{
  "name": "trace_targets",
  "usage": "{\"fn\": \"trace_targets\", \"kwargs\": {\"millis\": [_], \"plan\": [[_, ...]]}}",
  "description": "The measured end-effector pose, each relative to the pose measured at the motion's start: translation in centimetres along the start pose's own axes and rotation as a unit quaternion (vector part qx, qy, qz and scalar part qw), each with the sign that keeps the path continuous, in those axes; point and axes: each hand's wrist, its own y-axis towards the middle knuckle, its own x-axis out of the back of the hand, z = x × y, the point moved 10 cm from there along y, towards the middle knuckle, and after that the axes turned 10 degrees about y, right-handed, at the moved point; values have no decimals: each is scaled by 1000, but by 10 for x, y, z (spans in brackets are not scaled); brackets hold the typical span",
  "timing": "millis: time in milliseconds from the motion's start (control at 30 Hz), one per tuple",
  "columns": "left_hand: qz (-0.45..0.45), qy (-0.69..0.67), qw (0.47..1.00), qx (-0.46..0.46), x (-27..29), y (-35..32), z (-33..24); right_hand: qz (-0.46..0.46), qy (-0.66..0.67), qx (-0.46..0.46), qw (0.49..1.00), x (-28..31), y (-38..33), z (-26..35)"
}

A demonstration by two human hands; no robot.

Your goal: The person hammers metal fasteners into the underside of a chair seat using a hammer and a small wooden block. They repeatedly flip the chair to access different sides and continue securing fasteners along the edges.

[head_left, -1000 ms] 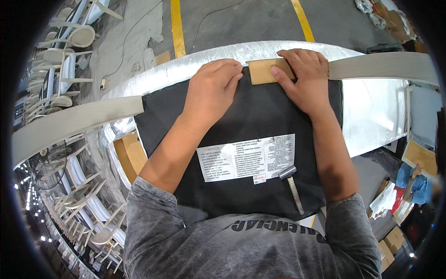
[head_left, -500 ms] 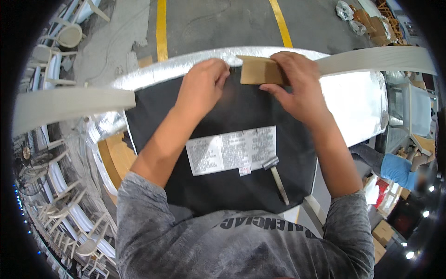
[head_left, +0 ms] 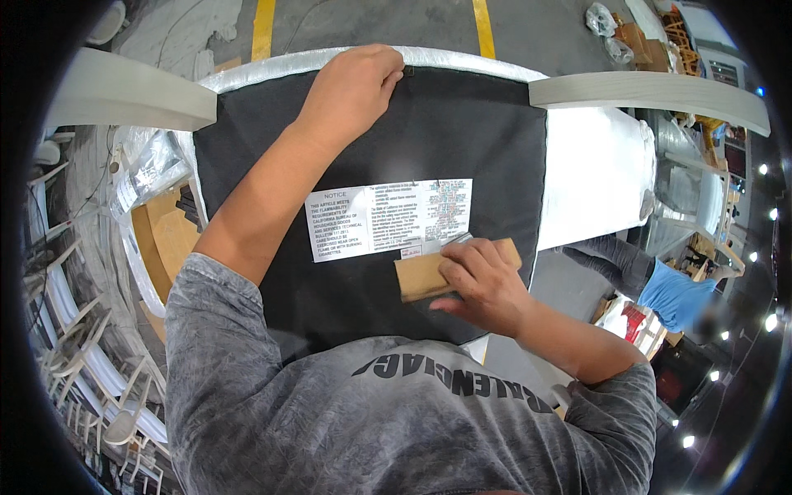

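An upturned seat lies before me, its underside covered in black fabric (head_left: 462, 132). At its far edge my left hand (head_left: 355, 87) is closed in a pinch; a small dark piece (head_left: 408, 73) shows beside the fingertips, but what they hold is hidden. My right hand (head_left: 491, 289) grips a folded piece of brown cardboard (head_left: 425, 275) over the near part of the fabric. A grey metal hammer head (head_left: 458, 239) peeks out behind the cardboard, its handle hidden. White printed labels (head_left: 338, 223) lie flat on the fabric, just beyond the cardboard.
Pale wooden legs rise at the left (head_left: 140, 91) and right (head_left: 643, 91) of the seat. White wrapping (head_left: 594, 181) extends to the right, and an open cardboard box (head_left: 161, 235) stands at left. A person in a blue shirt (head_left: 676, 293) is at far right.
My right hand has brought the cardboard from the far edge toward me, over the hammer. My left hand stays at the far edge. The view has shifted, so the seat appears higher.
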Motion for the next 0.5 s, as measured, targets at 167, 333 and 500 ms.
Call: {"fn": "trace_targets", "kwargs": {"millis": [167,333,500], "plan": [[-18,8,1000,-4,1,-1,1,-113,-19,-16,993,47,29,-25],[-22,-17,999,-15,-1,0,0,-87,11,-89,992,42,52,-67],[-24,-7,1000,-9,0,-1,3,93,-44,1,995,23,22,-18]]}}
